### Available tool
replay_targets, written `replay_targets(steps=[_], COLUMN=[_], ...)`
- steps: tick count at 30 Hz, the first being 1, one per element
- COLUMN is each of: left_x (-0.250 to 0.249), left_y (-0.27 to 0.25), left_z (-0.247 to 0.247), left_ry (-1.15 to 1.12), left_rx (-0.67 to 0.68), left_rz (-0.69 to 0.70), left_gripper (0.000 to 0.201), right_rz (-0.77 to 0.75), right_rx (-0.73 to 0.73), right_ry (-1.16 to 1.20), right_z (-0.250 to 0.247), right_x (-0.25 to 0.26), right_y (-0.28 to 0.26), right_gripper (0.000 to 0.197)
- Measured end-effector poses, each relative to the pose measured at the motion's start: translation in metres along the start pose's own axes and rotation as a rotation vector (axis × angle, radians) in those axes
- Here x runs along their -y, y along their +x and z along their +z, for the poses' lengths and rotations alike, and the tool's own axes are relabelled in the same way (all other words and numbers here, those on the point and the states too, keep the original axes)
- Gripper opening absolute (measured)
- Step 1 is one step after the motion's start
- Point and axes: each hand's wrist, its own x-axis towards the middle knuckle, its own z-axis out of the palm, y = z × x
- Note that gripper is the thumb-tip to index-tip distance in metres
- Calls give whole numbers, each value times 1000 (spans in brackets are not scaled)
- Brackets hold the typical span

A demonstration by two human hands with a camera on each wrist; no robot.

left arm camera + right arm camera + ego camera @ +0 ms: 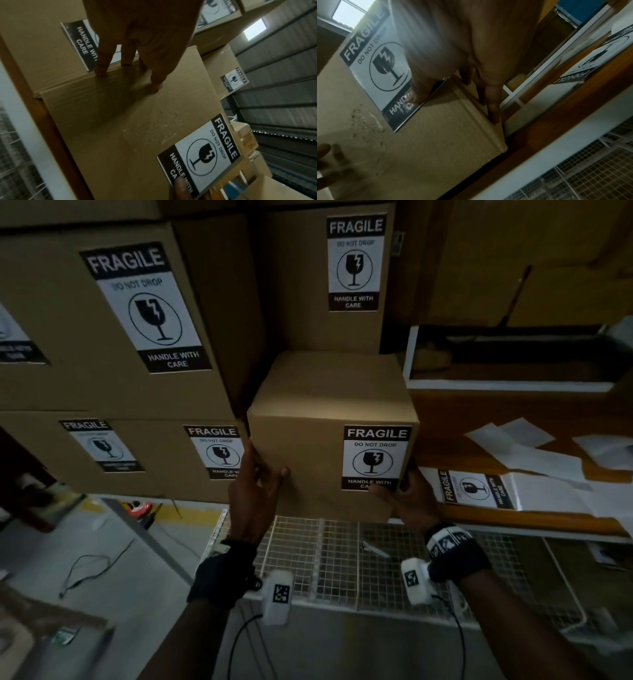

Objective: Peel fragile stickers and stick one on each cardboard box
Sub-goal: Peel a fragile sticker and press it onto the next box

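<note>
Both hands hold one small cardboard box [318, 419] at its lower front corners: the left hand [255, 487] cups the left vertical edge with its fingers laid along the side wall and its thumb flat on the front face, and the right hand [409, 496] clasps the right edge, thumb pressed over the bottom strip of the fragile sticker [375, 457] already stuck on the box's front right. So neither hand is free, and each is spread wide across a corner, not closed tight. The box sits straight ahead of the person, between the two wrists, at the near edge of a wooden shelf [513, 412], with a taller stickered box [329, 285] directly behind it and a stack of stickered boxes [113, 337] just to its left. Judging by that, this box is done and is being seated into the stack; the next sticker lies to the right, where a sticker sheet [476, 487] rests on the shelf with its long axis running left to right, just beside the right hand, which is clearly the nearer one. White peeled backing papers [527, 446] lie further along. The head view gives this whole layout; the left wrist view adds scuffed, torn-looking patches on the cardboard face beside the sticker, and the right wrist view shows the thumb tip resting on the sticker's black lower band and the fingers running down the box's corner edge.
</note>
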Motion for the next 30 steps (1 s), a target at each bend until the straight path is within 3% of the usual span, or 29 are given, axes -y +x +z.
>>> replay_targets(steps=[8, 17, 27, 30], left_x=[45, 48, 56, 49], left_y=[1, -3, 5, -3], left_z=[35, 55, 47, 47], left_ry=[134, 127, 78, 87], left_rx=[-16, -228, -172, -150], left_rz=[29, 11, -22, -21], left_gripper=[84, 86, 81, 76], right_rz=[56, -31, -26, -66], right_rx=[-44, 29, 68, 53], right_ry=[-62, -93, -61, -82], right_z=[13, 20, 19, 18], right_x=[-8, -17, -18, -19], right_y=[18, 23, 34, 27], right_gripper=[72, 69, 59, 64])
